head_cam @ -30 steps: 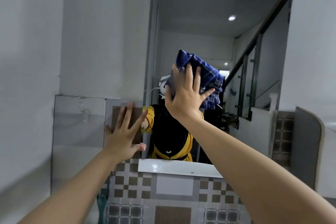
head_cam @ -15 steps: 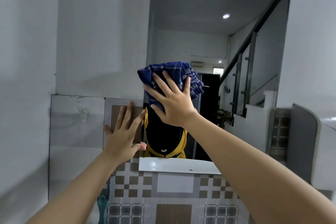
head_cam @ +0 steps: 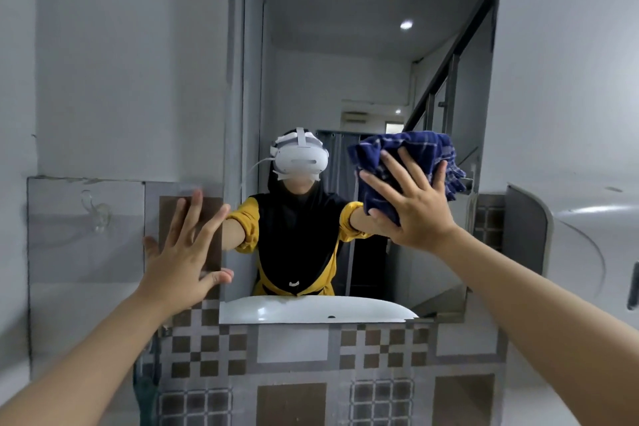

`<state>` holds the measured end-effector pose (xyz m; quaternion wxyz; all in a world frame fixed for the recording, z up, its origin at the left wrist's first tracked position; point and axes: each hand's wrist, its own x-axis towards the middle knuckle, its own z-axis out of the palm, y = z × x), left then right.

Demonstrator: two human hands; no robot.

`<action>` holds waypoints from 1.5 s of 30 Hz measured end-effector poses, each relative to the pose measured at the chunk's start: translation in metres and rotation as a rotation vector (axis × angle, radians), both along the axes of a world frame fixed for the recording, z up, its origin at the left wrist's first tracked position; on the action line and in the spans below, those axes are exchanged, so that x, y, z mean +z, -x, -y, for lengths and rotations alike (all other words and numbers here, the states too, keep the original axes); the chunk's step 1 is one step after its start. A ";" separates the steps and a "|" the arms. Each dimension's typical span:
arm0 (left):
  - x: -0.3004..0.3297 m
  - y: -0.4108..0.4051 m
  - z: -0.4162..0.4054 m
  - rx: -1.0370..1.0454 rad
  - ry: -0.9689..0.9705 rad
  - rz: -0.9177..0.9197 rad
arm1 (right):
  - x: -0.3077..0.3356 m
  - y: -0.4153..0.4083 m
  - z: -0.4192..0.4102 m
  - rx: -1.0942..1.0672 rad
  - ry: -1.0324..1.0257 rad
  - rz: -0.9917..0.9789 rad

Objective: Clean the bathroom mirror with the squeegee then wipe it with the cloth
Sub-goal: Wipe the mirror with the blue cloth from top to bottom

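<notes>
Hiding much of the blue cloth (head_cam: 408, 156), the splayed right hand (head_cam: 413, 207) presses it to the mirror (head_cam: 345, 62); left hand (head_cam: 183, 252) flat, open.

Wall-hung mirror (head_cam: 363, 62); blue cloth (head_cam: 408, 162) seemingly flat against it.

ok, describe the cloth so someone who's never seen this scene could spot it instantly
Find the tall mirror on the grey wall above the checkered tiles. At its right side, about mid-height, the right hand presses a bunched cloth flat against the glass. It is the only dark blue fabric with thin pale check lines; the left hand is bare.
</notes>
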<state>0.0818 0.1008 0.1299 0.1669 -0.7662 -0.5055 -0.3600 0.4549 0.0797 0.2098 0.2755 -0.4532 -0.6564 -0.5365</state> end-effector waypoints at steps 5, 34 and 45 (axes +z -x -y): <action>0.000 -0.002 0.000 0.037 0.012 0.003 | -0.015 -0.033 0.002 0.005 -0.025 -0.218; -0.039 0.012 -0.002 0.059 0.052 -0.144 | -0.057 0.229 -0.029 0.205 0.014 -0.496; -0.048 0.014 -0.008 0.028 -0.015 -0.157 | -0.064 0.156 -0.023 0.170 0.046 0.126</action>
